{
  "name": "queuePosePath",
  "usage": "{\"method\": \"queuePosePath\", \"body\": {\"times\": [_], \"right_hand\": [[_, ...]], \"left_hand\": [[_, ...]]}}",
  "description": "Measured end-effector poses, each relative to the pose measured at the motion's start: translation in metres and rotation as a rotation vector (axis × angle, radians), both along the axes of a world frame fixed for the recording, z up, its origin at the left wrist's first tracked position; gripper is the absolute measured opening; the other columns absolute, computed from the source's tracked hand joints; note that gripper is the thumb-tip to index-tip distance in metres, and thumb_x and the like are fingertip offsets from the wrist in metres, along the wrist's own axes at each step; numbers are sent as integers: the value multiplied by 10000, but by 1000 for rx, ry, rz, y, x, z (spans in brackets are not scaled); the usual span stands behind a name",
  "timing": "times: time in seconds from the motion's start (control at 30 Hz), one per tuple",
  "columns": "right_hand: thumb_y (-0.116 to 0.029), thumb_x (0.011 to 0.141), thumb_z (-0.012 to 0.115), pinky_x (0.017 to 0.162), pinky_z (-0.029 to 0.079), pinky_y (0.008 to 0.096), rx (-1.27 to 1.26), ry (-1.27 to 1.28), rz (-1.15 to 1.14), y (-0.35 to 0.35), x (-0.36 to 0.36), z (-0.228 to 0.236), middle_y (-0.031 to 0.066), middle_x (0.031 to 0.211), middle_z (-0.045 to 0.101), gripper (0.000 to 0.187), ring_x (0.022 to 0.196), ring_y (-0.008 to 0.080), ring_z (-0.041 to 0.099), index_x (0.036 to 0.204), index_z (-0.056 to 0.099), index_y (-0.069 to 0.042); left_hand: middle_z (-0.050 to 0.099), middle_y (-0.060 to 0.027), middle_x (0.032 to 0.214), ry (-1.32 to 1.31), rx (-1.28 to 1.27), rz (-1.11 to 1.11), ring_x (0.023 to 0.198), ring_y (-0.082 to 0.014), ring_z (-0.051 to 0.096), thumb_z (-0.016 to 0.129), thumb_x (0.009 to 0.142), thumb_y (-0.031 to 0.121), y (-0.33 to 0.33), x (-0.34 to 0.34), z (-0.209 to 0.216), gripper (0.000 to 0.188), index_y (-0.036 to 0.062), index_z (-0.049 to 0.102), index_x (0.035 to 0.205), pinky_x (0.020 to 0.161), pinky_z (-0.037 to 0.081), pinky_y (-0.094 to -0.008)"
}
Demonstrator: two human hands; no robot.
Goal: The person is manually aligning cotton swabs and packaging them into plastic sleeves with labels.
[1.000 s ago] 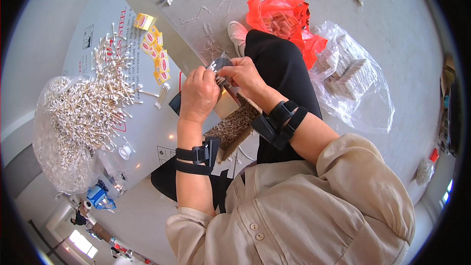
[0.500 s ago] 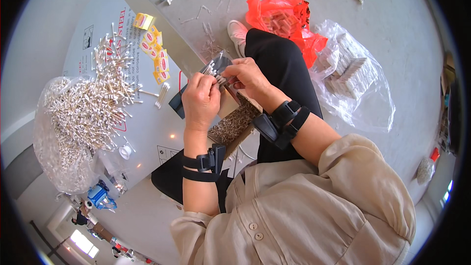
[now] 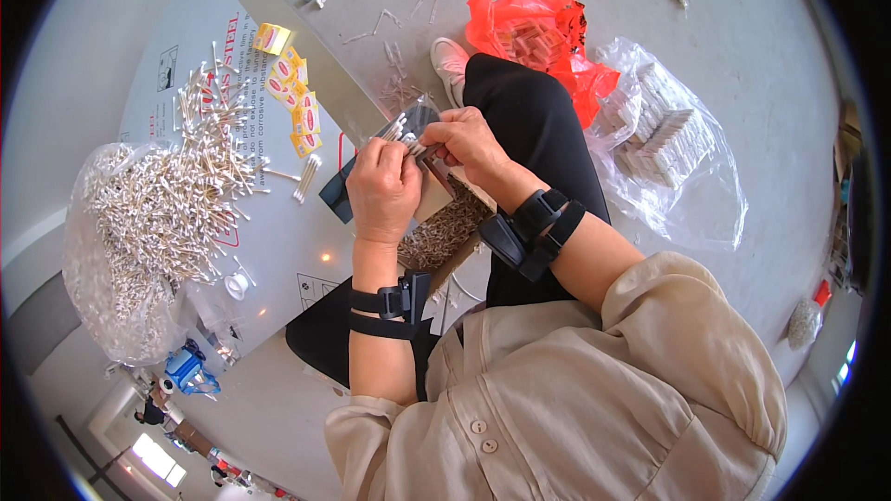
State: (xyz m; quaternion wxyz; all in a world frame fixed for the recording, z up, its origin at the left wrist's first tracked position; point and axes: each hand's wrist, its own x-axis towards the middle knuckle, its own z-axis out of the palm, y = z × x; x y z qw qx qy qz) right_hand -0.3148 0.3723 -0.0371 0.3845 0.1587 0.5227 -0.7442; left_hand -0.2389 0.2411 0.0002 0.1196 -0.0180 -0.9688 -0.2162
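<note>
A small clear plastic bag (image 3: 422, 112) with several white-tipped cotton swabs (image 3: 401, 130) in it is held between my hands, over a cardboard box. My left hand (image 3: 382, 190) is closed on the bag's near left side, knuckles up. On the other side my right hand (image 3: 471, 145) pinches the bag's edge between thumb and fingers. My fingers hide the lower part of the bag. Left of my left hand, a small bunch of cotton swabs (image 3: 306, 178) lies on the table, close to several yellow printed cards (image 3: 305, 119).
A large heap of cotton swabs (image 3: 153, 223) spills from a clear bag on the metal-topped table (image 3: 288, 223). The cardboard box (image 3: 475, 197) below my hands holds brown bits. On the floor at right lie a red bag (image 3: 529, 14) and a clear bag of white packs (image 3: 664, 134).
My left hand and forearm have shifted very slightly to the right. Both hands keep their hold on the bag, and nothing else has visibly moved.
</note>
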Motion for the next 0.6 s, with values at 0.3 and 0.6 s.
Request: {"method": "queuePosePath", "body": {"times": [0.3,0.6], "right_hand": [[-52,713,672,389,356,281,39,2,30,0,0,-4,59,593,575,92,485,128,513,665,626,11],[-62,725,668,395,380,286,71,60,67,2,1,1,83,592,596,108,499,140,545,668,634,23]], "left_hand": [[558,-94,820,-62,74,43,775,-316,595,671,738,36,3,1,3,127,43,574,820,668,501,-415],[558,-120,817,-130,-33,-107,768,-337,600,642,754,52,-4,-5,5,117,37,537,803,646,509,-429]]}}
